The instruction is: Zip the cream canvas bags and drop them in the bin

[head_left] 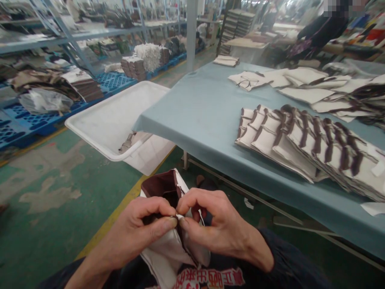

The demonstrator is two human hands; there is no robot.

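A white fabric piece with dark brown lining hangs between my hands, close to my body at the bottom centre. My left hand pinches its edge between thumb and forefinger. Right beside it, my right hand pinches the same edge, the fingertips of both hands nearly touching. A small white bit shows between the fingertips. The brown inside of the piece gapes open behind my hands.
A blue-covered table carries a row of overlapping white and brown pieces, more loose pieces and scissors. Left of it stands a white bin. Stacked goods lie on blue pallets. A person is at the back right.
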